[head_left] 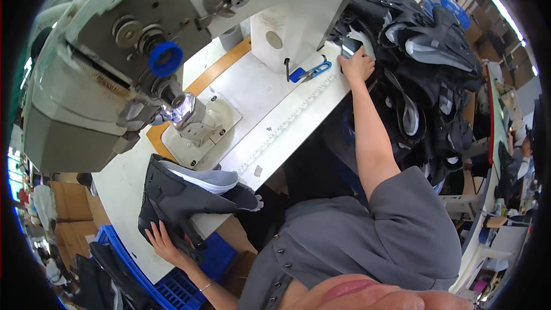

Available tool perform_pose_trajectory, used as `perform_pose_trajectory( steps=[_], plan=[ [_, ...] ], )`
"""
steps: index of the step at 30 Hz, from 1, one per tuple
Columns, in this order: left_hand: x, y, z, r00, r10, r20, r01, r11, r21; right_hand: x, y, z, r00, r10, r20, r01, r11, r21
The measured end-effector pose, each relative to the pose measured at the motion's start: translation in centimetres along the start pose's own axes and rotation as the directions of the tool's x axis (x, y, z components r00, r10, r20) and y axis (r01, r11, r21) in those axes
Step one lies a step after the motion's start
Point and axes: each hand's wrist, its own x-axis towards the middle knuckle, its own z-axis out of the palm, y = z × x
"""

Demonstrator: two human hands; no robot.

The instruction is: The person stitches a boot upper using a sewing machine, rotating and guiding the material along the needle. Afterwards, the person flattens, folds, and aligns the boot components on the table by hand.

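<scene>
At the lower left, my left hand (165,245) lies with its fingers stretched out on the lower end of a black shoe upper (189,195) with a grey and white lining. The upper rests on the white table's near left corner, below the sewing machine's post. My right hand (357,66) reaches far across to the upper right. Its fingers close around a dark, flat, glossy thing (350,47) with a pale strip; its exact kind is unclear. This lies at the edge of a heap of black and grey uppers (439,49). Part of it is hidden by my fingers.
A large sewing machine (143,28) stands over the white table (275,120). Blue thread snips (317,71) lie near its base, beside a printed ruler strip (287,123). A blue crate (172,290) sits below the table at the lower left, near cardboard boxes (70,209).
</scene>
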Motion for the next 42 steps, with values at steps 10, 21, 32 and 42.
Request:
perform_pose_trajectory(
  steps=[10, 21, 32, 42],
  plan=[
    [0.5, 0.5, -0.1, 0.999, -0.015, 0.042, 0.015, 1.000, -0.009, -15.1, -0.6, -9.0, 0.588, -0.777, -0.226, 0.752, 0.422, 0.506],
    [-1.0, -0.2, 1.2, 0.999, 0.024, -0.046, -0.021, 0.997, 0.079, -23.0, -21.2, -3.7, 0.491, -0.837, 0.244, -0.561, -0.089, 0.823],
    [-0.1, 1.4, -1.0, 0.994, -0.101, -0.044, 0.102, 0.994, 0.026, -25.6, -20.3, 4.0, 0.237, -0.792, 0.563, -0.359, 0.467, 0.808],
    [-1.8, 0.6, -1.8, 0.978, -0.171, -0.116, 0.171, 0.985, -0.012, -25.6, -21.6, 1.9, 0.189, -0.891, 0.412, -0.694, 0.175, 0.698]
  ],
)
